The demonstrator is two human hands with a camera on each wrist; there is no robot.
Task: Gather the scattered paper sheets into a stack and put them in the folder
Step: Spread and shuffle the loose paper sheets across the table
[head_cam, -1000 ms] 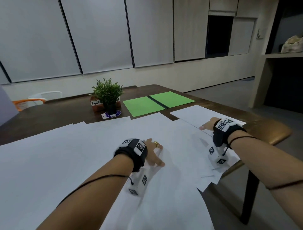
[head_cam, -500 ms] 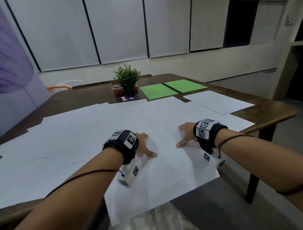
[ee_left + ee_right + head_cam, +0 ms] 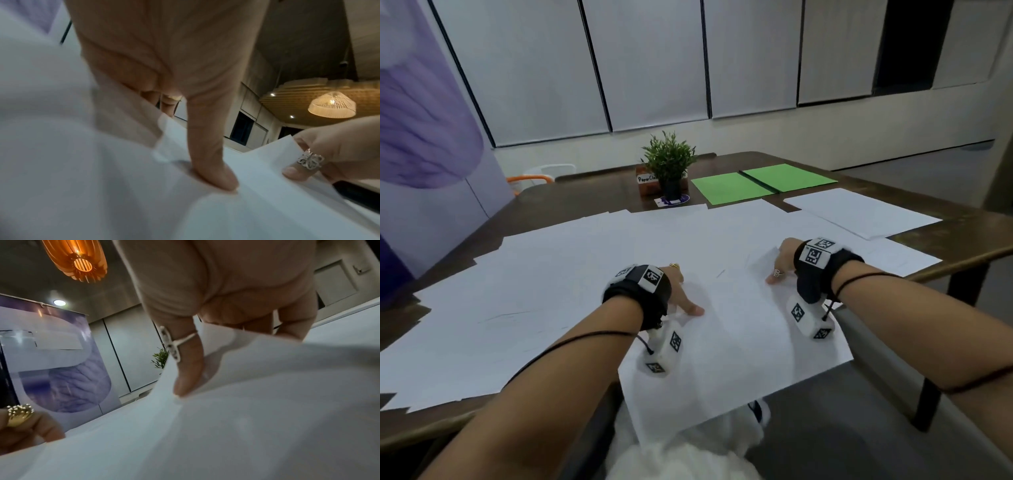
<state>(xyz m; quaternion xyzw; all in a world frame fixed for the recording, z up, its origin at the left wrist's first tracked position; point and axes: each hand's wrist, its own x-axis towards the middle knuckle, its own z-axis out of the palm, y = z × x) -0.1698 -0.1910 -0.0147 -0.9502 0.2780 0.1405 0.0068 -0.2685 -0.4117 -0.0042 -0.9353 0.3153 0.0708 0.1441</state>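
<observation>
At the table edge, white sheet [image 3: 726, 346] (overhanging, slightly curled), both hands pinching it

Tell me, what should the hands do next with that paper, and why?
Probably lift the held sheet and lay it on the sheets beside it. Both the left hand and right hand already pinch it, it hangs off the table edge, many paper sheets lie spread out, and the green folder waits open.
</observation>
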